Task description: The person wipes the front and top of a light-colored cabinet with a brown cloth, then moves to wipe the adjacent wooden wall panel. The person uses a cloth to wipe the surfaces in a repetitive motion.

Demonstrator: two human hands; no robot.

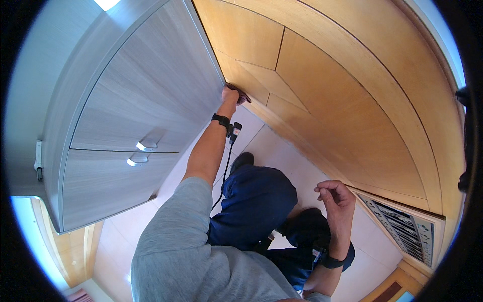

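My left hand (230, 96) reaches far forward and holds a dark reddish cloth (240, 93) against the base of the wooden wall panelling (271, 85), right beside the edge of a grey wood-grain cabinet (158, 75). Part of the cloth is hidden by the hand. Nearer to my body, my right hand (337, 196) hangs in the air with its fingers curled and thumb near the fingertips; nothing shows in it. Each wrist wears a black strap, and a small device (236, 132) with a black cable is by the left one.
Two metal handles (146, 146) stick out from the cabinet doors on the left. A decorative grille (402, 228) is set low in the panelling on the right. Pale floor tiles (269, 141) lie below, with my bent knees and dark shoes over them.
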